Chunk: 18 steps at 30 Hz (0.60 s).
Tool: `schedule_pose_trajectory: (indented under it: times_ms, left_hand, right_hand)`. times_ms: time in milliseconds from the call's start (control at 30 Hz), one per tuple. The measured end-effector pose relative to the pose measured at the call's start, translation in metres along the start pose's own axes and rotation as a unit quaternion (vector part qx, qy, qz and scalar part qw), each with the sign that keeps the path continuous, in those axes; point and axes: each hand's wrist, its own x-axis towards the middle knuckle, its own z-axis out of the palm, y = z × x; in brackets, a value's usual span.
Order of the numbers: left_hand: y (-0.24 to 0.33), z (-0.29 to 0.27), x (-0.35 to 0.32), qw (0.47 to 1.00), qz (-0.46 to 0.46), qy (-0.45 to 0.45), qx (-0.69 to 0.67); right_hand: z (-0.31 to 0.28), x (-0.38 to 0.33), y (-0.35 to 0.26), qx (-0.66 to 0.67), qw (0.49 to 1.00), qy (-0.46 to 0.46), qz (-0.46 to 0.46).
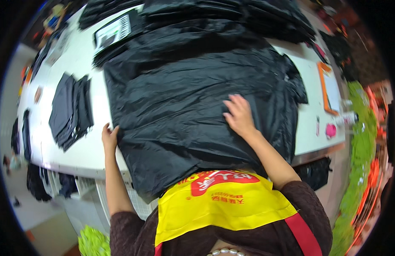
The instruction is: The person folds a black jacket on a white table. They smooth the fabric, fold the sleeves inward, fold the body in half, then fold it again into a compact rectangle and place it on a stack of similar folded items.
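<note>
A large, wrinkled piece of thin, shiny black material [184, 102] lies spread over the white table, its near edge hanging down against my yellow apron [231, 205]. I cannot make out whether it is a bag or a garment. At its left edge is my left hand [110, 135], thumb and forefinger apart, with the thumb by the edge; the other fingers are partly hidden. My right hand [240, 115] rests palm down on the material, right of its middle, fingers spread and holding nothing.
Folded dark cloth pieces [71, 111] lie on the white table [97, 149] to the left. Black stacks [193, 10] line the far side. An orange-edged board [329, 88], a small bottle [347, 118] and a pink object [330, 130] sit at the right. Green material [357, 170] is piled beyond.
</note>
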Motion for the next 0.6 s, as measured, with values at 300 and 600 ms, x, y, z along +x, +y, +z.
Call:
schedule_pose_trajectory:
  times_ms: [300, 600]
  left_hand:
    - [0.255, 0.047, -0.158, 0.865, 0.100, -0.381, -0.311]
    - [0.346, 0.131, -0.328, 0.827, 0.273, -0.434, -0.232]
  right_hand:
    - [-0.127, -0.190, 0.144, 0.044, 0.799, 0.102, 0.591]
    - [-0.112, -0.105, 0.001, 0.435, 0.829, 0.033, 0.350]
